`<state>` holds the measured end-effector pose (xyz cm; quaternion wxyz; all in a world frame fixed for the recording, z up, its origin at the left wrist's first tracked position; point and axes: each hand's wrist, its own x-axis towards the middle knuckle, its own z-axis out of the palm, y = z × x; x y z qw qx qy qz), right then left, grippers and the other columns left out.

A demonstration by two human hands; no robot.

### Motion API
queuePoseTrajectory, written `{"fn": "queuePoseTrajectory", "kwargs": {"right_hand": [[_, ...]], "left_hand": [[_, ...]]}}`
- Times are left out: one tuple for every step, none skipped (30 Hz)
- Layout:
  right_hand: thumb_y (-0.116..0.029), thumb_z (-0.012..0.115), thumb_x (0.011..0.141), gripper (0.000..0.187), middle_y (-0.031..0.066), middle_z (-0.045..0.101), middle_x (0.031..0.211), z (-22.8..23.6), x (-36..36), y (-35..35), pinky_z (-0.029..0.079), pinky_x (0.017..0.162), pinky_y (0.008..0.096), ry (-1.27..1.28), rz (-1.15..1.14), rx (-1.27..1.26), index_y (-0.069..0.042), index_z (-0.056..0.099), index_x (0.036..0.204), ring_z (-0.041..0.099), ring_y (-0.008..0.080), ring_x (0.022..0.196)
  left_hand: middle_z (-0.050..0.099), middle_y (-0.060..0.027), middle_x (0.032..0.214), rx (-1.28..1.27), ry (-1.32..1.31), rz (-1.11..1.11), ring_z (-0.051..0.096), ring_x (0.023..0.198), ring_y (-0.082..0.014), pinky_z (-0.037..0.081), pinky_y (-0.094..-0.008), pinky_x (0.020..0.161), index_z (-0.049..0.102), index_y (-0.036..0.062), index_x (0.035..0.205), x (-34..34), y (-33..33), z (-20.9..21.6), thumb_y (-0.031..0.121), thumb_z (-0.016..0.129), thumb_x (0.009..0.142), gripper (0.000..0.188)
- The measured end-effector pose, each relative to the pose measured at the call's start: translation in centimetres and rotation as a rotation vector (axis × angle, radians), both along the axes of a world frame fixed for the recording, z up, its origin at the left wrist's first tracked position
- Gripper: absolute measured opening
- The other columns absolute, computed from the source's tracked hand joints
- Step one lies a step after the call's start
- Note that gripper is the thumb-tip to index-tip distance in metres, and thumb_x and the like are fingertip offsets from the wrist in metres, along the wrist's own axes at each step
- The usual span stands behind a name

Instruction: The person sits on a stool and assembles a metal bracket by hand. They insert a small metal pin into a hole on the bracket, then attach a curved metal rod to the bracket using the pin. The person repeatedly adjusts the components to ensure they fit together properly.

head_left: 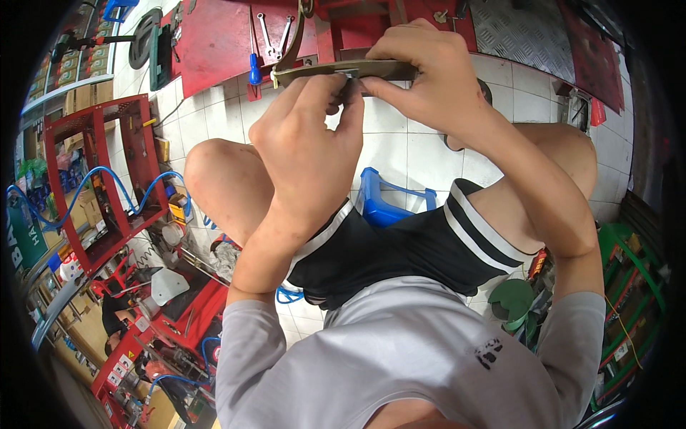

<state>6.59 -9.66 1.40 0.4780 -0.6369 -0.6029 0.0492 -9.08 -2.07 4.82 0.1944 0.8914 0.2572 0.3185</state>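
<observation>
A curved, dark brownish strip [389,69] lies crosswise in front of me, just off the near edge of the red work surface. My right hand [436,79] grips its right part, with the thumb on the near side and the fingers over the top. The thumb and index finger of my left hand [307,136] are pinched together at the strip's middle. Between those fingertips shows a small shiny metal piece [350,73], mostly hidden, touching the strip. A blue-handled screwdriver [254,69] and two wrenches [274,39] lie on the red surface [214,46], left of the strip.
Below my hands, between my knees, stands a blue plastic stool [382,207] on the white tiled floor [393,154]. To the left are a red metal frame [100,189] and a coiled blue hose [107,171]. A green rack [622,286] stands at the right, near a green container [511,300].
</observation>
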Motion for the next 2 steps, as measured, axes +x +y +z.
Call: {"fn": "queuePoseTrajectory", "kwargs": {"right_hand": [[-0.012,0.08,0.063,0.024,0.0071,0.065,0.073,0.1,0.12,0.03,0.045,0.068,0.0349,-0.011,0.009,-0.04,-0.006,0.069,0.084,0.06,0.0241,0.07],[-0.015,0.079,0.065,0.024,0.0078,0.066,0.075,0.12,0.25,0.02,0.046,0.072,0.0364,-0.023,0.014,-0.082,-0.007,0.069,0.086,0.062,0.0247,0.071]], "left_hand": [[0.066,-0.007,0.07,0.003,-0.004,0.008,0.064,0.058,-0.0207,0.049,-0.0302,0.053,0.068,0.0026,0.08,0.05,-0.07,-0.1,0.006,0.075,0.074,0.01],[0.066,-0.007,0.07,0.011,-0.002,0.004,0.064,0.058,-0.0207,0.049,-0.0302,0.053,0.068,0.0026,0.08,0.22,-0.25,0.08,0.006,0.075,0.074,0.01]]}}
